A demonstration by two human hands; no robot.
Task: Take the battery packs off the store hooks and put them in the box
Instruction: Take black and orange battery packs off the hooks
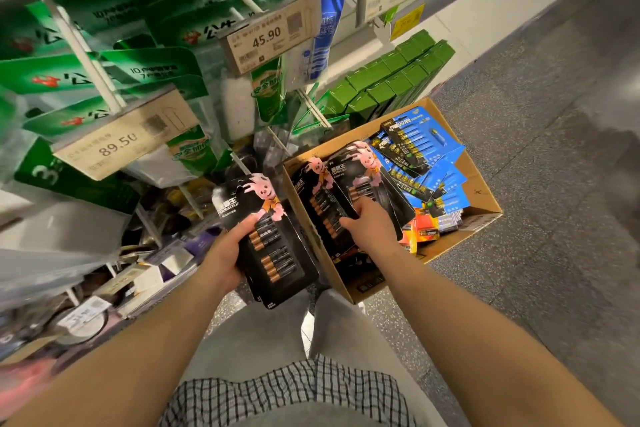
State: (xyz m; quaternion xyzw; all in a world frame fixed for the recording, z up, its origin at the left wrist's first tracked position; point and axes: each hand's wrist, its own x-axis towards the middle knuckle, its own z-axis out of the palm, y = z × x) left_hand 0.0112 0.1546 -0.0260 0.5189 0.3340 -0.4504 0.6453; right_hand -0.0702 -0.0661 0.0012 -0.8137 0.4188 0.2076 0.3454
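My left hand (pixel 227 248) grips a stack of black battery packs (pixel 273 253) with a pink bunny printed on top, held just left of the cardboard box (pixel 485 204). My right hand (pixel 372 222) reaches into the box and grips black battery packs (pixel 360 170) that stand tilted against the box's left side. Several blue battery packs (pixel 426 156) lie fanned out in the box's far and right part, with orange and red packs (pixel 420 230) at its near right corner.
Metal store hooks (pixel 86 59) with green packaged goods and price tags reading 89.50 (pixel 119 146), 45.90 (pixel 266 38) and 39.90 fill the upper left. Green cartons (pixel 391 80) stand on a low shelf behind the box. Grey speckled floor (pixel 554 149) spreads to the right.
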